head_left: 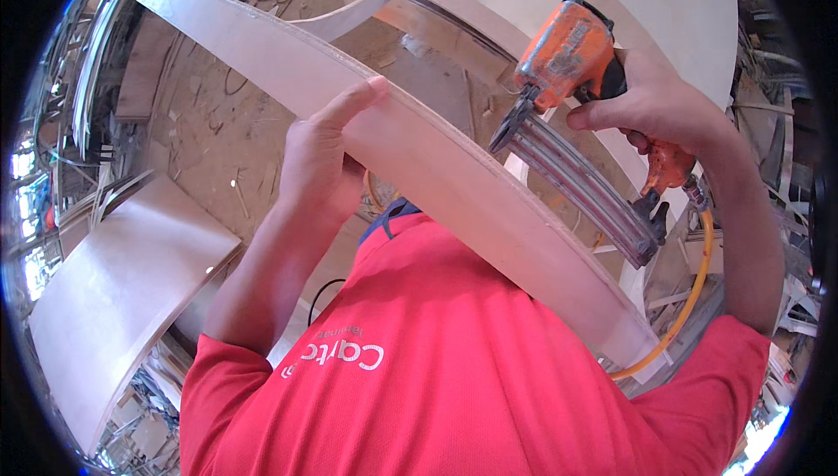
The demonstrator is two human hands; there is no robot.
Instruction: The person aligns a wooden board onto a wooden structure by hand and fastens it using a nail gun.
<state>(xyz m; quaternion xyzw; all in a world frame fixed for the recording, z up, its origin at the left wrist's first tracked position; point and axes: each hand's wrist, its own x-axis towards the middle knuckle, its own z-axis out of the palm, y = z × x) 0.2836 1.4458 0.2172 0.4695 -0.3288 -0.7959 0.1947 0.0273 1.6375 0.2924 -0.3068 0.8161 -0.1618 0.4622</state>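
Observation:
A long, pale plywood panel (pixel 419 166) runs slantwise in front of me, from the far left down to the near right. My left hand (pixel 323 140) grips its edge, the thumb on the top edge and the fingers behind or beneath, partly hidden. In my right hand (pixel 650 105) is an orange pneumatic nail gun (pixel 567 52), my fingers wrapped round its handle. Its nose sits just beyond the panel's upper edge; from this view I cannot tell whether it touches. The gun's long grey magazine slopes down to the right, and a yellow air hose (pixel 698 284) leaves its handle end.
Curved wooden ribs (pixel 353 13) join the panel's far side. A large pale sheet (pixel 672 4) lies at the far right. Another smooth board (pixel 131 293) stands at the left. Wood offcuts (pixel 786 214) litter the right side, and scraps lie on the brown floor (pixel 205 127).

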